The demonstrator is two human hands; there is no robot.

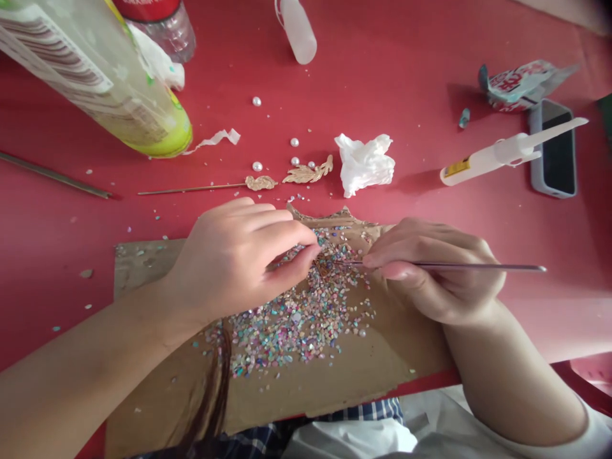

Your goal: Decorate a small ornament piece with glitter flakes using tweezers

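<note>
A sheet of brown cardboard (363, 370) lies at the near edge of a red table, covered with a heap of tiny iridescent stone chips (296, 319). My left hand (239, 255) rests over the heap with fingers curled and fingertips pinched at the chips; what it pinches is too small to name. My right hand (430, 268) holds a thin metal stick (468, 267) between thumb and fingers, its tip pointing left into the chips near my left fingertips.
Behind the cardboard lie gold leaf ornaments (306, 172), a gold piece on a thin stick (201, 187), loose pearls (257, 166), crumpled tissue (363, 162), a glue tube (502, 153), a phone (557, 150), a wrapper (521, 83), a yellow-green bottle (105, 83) and a small white bottle (299, 29).
</note>
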